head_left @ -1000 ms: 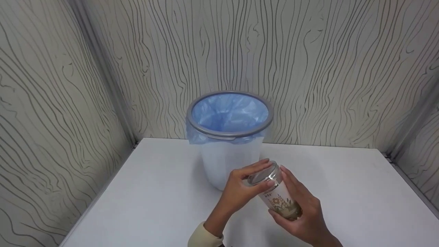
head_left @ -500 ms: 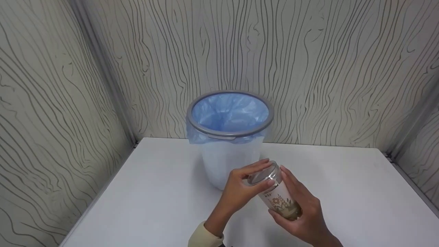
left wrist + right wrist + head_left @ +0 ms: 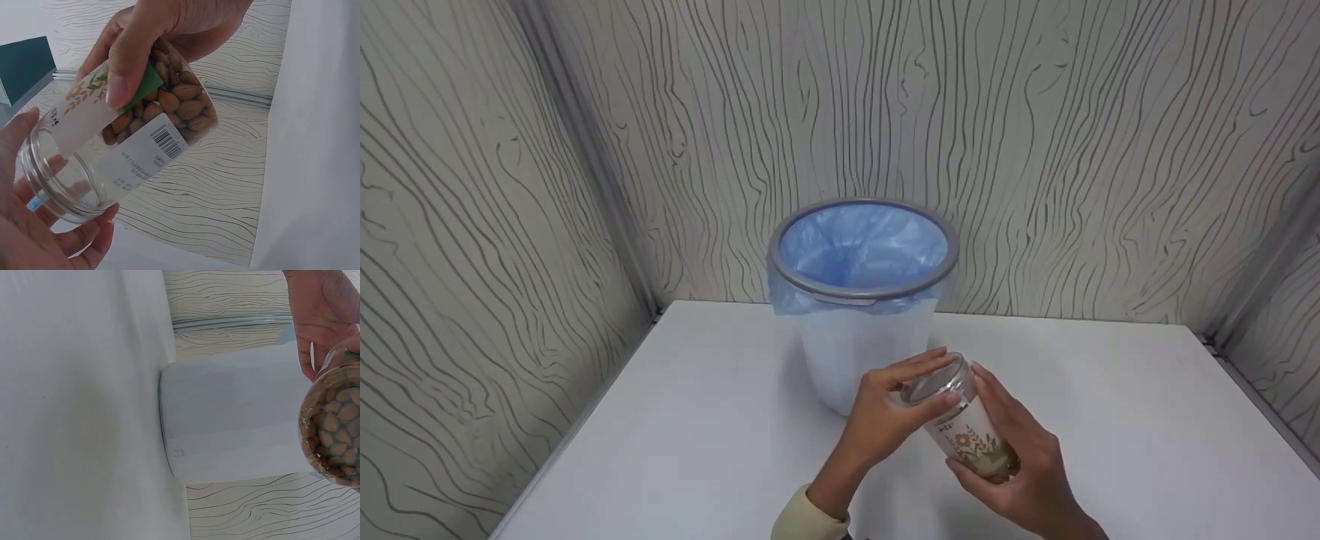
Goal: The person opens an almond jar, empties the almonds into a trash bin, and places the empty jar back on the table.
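Observation:
Both hands hold a clear jar (image 3: 973, 446) of almonds (image 3: 183, 101), tilted above the table with its top toward the upper left in the head view. My left hand (image 3: 877, 420) grips the clear top end (image 3: 53, 169), thumb on the near side and fingers on the far side. Around the jar's lower body, my right hand (image 3: 1031, 469) has its thumb below and fingers along the far side. The label carries a flower print, and a white barcode sticker (image 3: 143, 152) shows in the left wrist view. Almonds are visible through the jar's bottom in the right wrist view.
Just behind the hands stands a white bin (image 3: 862, 352) with a grey rim ring (image 3: 864, 292) and a blue bag liner (image 3: 877, 240). It stands on a white table (image 3: 697, 450). Wood-grain panels (image 3: 1035, 150) enclose the back and sides.

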